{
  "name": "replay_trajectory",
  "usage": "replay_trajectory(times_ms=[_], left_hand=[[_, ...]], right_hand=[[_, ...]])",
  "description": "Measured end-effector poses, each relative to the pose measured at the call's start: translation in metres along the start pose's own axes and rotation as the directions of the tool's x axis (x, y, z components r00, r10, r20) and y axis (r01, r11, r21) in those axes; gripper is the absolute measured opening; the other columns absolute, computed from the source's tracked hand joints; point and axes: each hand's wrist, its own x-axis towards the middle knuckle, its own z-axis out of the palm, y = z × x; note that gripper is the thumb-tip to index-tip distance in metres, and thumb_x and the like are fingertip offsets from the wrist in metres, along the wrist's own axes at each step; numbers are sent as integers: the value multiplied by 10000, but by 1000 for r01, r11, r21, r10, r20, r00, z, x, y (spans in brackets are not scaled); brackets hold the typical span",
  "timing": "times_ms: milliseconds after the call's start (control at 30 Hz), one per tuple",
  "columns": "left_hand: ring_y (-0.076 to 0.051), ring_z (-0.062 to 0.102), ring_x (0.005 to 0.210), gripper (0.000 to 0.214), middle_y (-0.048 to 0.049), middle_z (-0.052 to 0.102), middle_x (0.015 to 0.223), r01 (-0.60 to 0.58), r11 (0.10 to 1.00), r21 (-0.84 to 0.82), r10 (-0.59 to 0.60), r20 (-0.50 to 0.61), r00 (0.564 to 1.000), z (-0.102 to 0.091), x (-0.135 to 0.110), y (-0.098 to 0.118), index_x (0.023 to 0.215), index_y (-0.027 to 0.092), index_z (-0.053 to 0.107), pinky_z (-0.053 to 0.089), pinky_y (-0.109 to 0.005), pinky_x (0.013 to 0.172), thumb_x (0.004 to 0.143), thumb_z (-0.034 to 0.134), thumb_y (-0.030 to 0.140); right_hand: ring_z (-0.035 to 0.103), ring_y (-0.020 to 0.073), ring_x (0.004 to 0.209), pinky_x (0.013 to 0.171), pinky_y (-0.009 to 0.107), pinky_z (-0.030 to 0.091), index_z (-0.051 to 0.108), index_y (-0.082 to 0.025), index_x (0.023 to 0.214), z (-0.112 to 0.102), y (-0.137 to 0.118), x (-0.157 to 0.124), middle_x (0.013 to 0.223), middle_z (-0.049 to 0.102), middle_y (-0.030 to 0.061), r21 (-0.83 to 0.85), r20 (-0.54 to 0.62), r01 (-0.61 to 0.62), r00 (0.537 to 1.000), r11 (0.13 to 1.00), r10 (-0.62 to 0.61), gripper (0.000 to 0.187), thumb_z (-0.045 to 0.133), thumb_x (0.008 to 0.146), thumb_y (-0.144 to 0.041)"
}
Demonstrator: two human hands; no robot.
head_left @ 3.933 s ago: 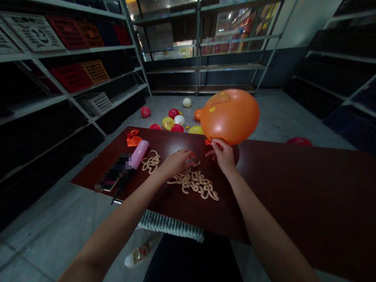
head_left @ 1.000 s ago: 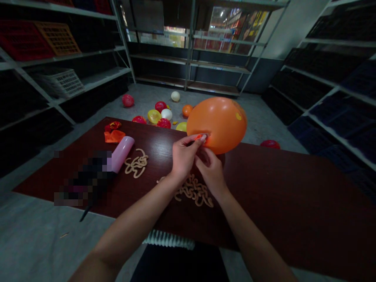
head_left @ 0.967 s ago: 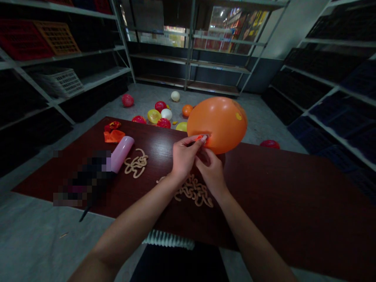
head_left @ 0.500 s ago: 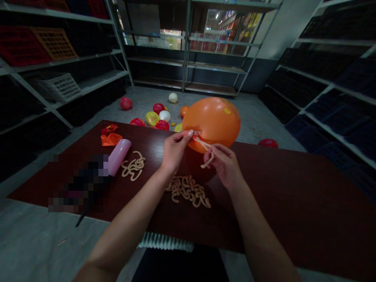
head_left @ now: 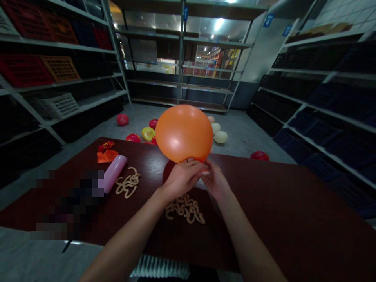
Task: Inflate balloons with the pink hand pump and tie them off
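In the head view, the left rack (head_left: 100, 103) carries a red crate (head_left: 25, 71) and an orange crate (head_left: 60, 68) side by side, with a white crate (head_left: 60, 105) on the shelf below; what they hold is too dark to make out. Dark blue crates (head_left: 311, 137) line the right-hand shelving, their contents also hidden.

Both forearms reach forward over the table (head_left: 279, 196), hands meeting beneath an inflated orange balloon (head_left: 184, 133), raised above the tabletop. The left hand (head_left: 188, 176), back upward, has its fingers curled closed on the balloon's lower end. The right hand (head_left: 216, 180) bends in against it; I cannot tell how far its partly hidden fingers open or what they grip. Tan curled strips (head_left: 192, 207) lie below.
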Motion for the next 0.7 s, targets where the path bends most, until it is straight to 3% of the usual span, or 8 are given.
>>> replay_trajectory(times_ms=[100, 167, 233, 367, 467, 567, 700], left_hand=[[-198, 626, 851, 210, -58, 678, 888, 146, 978, 145, -124, -156, 980, 1, -2, -9, 988, 175, 595, 499, -327, 770, 1039, 408, 258], [-199, 628, 819, 173, -61, 659, 882, 233, 954, 190, -200, -180, 963, 0, -3, -15, 1056, 168, 555, 507, -329, 740, 1033, 394, 228], [-204, 631, 838, 141, -69, 653, 927, 217, 956, 198, -203, -91, 975, -2, -3, -20, 1102, 162, 527, 515, -331, 740, 1013, 425, 201], [-230, 620, 940, 81, -85, 646, 1009, 68, 974, 218, -98, 129, 987, 2, -4, -24, 1022, 163, 544, 520, -351, 801, 997, 478, 203], [-230, 624, 901, 114, -84, 650, 960, 69, 972, 223, -100, 129, 987, 11, -6, -27, 961, 161, 533, 518, -349, 782, 1014, 461, 233], [-220, 626, 888, 112, -77, 647, 939, 116, 981, 155, -130, 83, 988, 14, -9, -29, 948, 173, 517, 510, -333, 779, 1018, 445, 224], [-205, 624, 909, 97, -72, 643, 972, 159, 987, 22, -160, 47, 986, 10, -9, -27, 1014, 182, 519, 500, -314, 805, 976, 443, 135]], right_hand=[[569, 102, 603, 550, 229, 464, 673, -181, 733, 13, 2, -8, 675, 653, -26, -85, -6, 57, 998, 995, -58, 290, 845, 642, -396], [558, 100, 578, 531, 230, 462, 675, -177, 736, 18, 0, -13, 642, 637, -28, -136, 33, 70, 997, 988, -66, 320, 857, 636, -420], [545, 97, 566, 533, 230, 470, 680, -176, 753, 19, -4, -16, 622, 626, -30, -152, 70, 78, 995, 985, -68, 346, 867, 628, -439], [508, 78, 537, 517, 201, 430, 637, -171, 680, 9, -12, -14, 562, 587, -32, -160, 94, 106, 991, 982, -91, 373, 853, 658, -474], [474, 70, 505, 482, 199, 379, 586, -169, 611, 0, -14, -11, 529, 552, -27, -186, 107, 81, 992, 979, -62, 432, 792, 730, -530], [470, 68, 491, 479, 208, 367, 598, -169, 646, -7, -14, -8, 546, 563, -32, -235, 59, 52, 997, 971, -39, 436, 828, 678, -538], [510, 93, 517, 512, 240, 386, 625, -169, 703, -14, -17, -3, 587, 605, -12, -439, 126, 107, 990, 892, -57, 446, 807, 678, -576]])
